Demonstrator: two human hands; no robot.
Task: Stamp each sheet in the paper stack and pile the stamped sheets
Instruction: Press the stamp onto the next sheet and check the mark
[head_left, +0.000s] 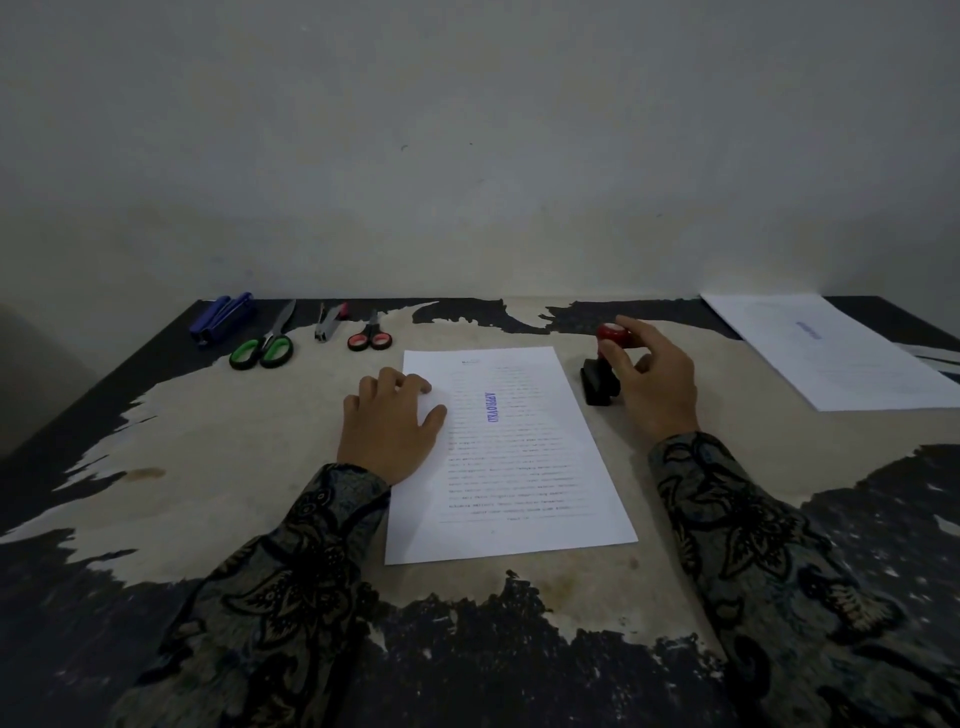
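The right hand (652, 382) grips the red-knobbed stamp with the black rectangular base (602, 376): thumb and fingers curl round the red handle, and the base rests on the table just beside the right edge of the paper. The left hand (392, 421) lies flat, fingers relaxed and slightly spread, pressing the left margin of the white printed sheet (511, 457) near its upper corner. Both wrists wear dark patterned sleeves (737, 525).

The printed sheet lies in the middle of the table, slightly rotated, and carries 1 blue "APPROVED" stamp mark (491, 407) running lengthwise in its upper half. Whether more sheets lie beneath it cannot be told.

At the far right corner of the table lies a pile of white stamped sheets (836, 353), the top sheet showing a faint blue mark. It is well apart from the hands.

Along the far left edge stand 4 tools in a row: a blue stapler (222, 317), green-handled scissors (267, 343), a small grey and red tool (328, 323) whose kind cannot be told, and red-handled scissors (370, 335).

The worn table surface (234, 467) shows a pale beige bare area in the middle; dark blue-black coating remains in ragged patches at the edges and near side. A plain grey-white wall (467, 156) rises directly behind the table. The lighting is dim.
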